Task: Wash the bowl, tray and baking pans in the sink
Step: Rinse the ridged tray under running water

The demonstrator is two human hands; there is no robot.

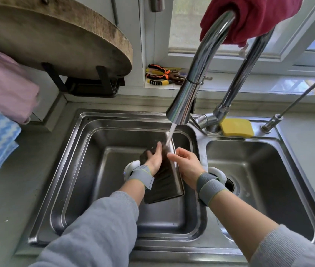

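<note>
A dark rectangular metal baking pan (164, 182) is held tilted over the left basin of the stainless steel double sink (72, 170), its far end raised under the stream of water (171, 134) running from the tall chrome tap (183, 101). The left hand (153, 158) is laid flat on the pan's dark surface, fingers (158, 149) straight and pressing, not curled round anything. The right hand (185, 164) is closed on the pan's bright right rim, thumb and fingers pinching it.

The step in hand appears to be rinsing and rubbing the pan. It would be done well if the pan were kept slanted so that the water is carried down its length into the basin, the rim grip held firm against slipping, and the flat hand swept into the corners.

No bowl, tray or second pan can be seen, so progress cannot be judged. The pan's near left corner is covered by the left wrist, and whether dirt remains on the dark surface cannot be made out. A yellow sponge (237, 127) lies on the sink ledge behind the tap, unused.
</note>
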